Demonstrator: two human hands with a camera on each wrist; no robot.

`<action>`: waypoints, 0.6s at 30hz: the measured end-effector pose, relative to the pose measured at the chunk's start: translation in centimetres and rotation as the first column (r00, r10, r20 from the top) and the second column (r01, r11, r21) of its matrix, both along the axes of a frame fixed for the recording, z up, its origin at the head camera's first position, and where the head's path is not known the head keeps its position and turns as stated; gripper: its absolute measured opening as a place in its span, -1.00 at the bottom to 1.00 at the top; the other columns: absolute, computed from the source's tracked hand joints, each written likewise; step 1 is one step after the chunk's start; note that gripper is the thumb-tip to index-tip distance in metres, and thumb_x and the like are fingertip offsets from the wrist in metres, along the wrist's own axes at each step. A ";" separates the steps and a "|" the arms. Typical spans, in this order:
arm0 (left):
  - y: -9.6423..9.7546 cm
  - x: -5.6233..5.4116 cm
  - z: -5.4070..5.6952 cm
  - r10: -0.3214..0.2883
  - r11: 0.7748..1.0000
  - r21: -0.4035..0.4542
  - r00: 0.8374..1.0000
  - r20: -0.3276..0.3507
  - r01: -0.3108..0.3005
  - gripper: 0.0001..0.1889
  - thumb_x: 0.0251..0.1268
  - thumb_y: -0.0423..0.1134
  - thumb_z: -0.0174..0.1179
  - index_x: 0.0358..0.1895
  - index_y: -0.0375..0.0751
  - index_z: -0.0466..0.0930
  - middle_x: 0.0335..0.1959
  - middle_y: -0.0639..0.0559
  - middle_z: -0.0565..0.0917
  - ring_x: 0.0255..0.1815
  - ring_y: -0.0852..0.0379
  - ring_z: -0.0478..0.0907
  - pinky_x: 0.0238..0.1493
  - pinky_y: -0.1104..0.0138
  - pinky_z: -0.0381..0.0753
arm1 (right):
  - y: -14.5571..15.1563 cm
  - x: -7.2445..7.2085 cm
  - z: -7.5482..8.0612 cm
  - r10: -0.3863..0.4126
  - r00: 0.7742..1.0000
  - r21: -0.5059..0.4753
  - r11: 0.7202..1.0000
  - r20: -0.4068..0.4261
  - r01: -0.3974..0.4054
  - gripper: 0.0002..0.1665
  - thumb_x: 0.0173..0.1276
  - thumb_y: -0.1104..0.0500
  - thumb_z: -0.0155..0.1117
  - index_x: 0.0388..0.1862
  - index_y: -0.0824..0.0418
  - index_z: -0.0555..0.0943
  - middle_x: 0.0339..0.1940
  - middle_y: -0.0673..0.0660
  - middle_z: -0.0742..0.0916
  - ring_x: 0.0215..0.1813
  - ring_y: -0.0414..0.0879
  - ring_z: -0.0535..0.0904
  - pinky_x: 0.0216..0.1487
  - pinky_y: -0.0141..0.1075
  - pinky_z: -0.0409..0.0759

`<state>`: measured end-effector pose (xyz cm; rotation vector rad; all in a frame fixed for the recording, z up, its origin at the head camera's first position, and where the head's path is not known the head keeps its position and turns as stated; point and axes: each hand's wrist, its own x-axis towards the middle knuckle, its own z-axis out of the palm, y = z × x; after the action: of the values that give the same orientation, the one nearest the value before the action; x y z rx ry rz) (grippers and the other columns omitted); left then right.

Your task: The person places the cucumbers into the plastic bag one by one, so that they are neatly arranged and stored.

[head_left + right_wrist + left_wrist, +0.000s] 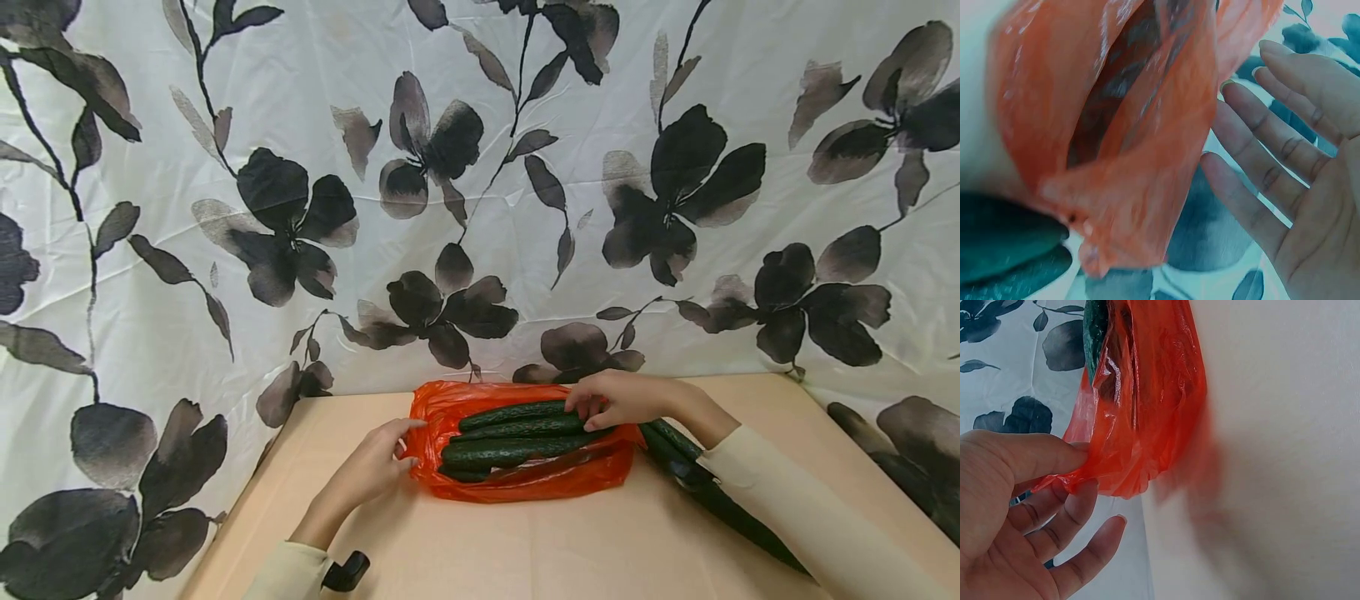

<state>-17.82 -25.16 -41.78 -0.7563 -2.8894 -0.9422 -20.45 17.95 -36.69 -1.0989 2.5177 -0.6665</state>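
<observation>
A red plastic bag [525,492] lies on the table with several dark green cucumbers [517,450] showing through its opening. At the bag's left end my left hand [372,467] pinches the thin plastic between thumb and fingers, as the left wrist view shows. Over the right end of the cucumbers hovers my right hand [626,398]. In the right wrist view its fingers [1272,137] are spread and fairly straight beside the bag, with nothing between them. More cucumbers [720,500] lie on the table outside the bag, partly hidden under my right forearm.
The light tan table [480,550] stretches in front of and around the bag. Behind it hangs a white cloth [555,242] with dark flowers, close to the table's far edge. A black band [347,572] sits on my left wrist.
</observation>
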 end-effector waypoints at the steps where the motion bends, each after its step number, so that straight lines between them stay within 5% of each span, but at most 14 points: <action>1: 0.0 0.0 0.0 -0.001 1.000 -0.002 1.000 -0.002 0.001 -0.46 0.12 -0.56 0.37 0.24 -0.34 0.57 -0.11 -0.05 0.61 -0.36 0.14 0.48 -0.34 0.39 0.51 | 0.4 0.0 0.0 -0.016 1.000 0.002 1.000 0.004 0.016 -0.59 0.40 0.14 0.39 0.20 0.11 0.61 -0.07 0.08 0.73 -0.08 -0.24 0.64 0.06 -0.16 0.66; 7: 0.0 -0.2 0.0 -0.006 1.000 -0.004 1.000 -0.007 0.006 -0.46 0.12 -0.56 0.37 0.24 -0.34 0.56 -0.10 -0.05 0.62 -0.36 0.15 0.47 -0.34 0.39 0.51 | 2.7 0.3 0.3 -0.088 0.996 -0.002 0.996 0.024 0.088 -0.60 0.39 0.15 0.39 0.19 0.08 0.61 -0.04 0.09 0.72 -0.04 -0.19 0.63 0.01 -0.30 0.66; 18: 0.7 -0.6 0.0 0.026 1.000 -0.001 1.000 0.004 -0.026 -0.45 0.12 -0.55 0.38 0.25 -0.34 0.56 -0.10 -0.05 0.61 -0.37 0.16 0.46 -0.35 0.39 0.50 | 6.9 -0.1 -0.2 -0.141 0.990 -0.036 0.989 0.025 0.142 -0.55 0.38 0.16 0.39 0.23 0.11 0.59 0.12 0.20 0.67 0.02 0.03 0.69 0.01 -0.15 0.69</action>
<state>-18.38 -24.50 -41.80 -0.7160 -2.8957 -0.9413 -20.53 24.86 -36.90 -0.9249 2.5918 -0.7621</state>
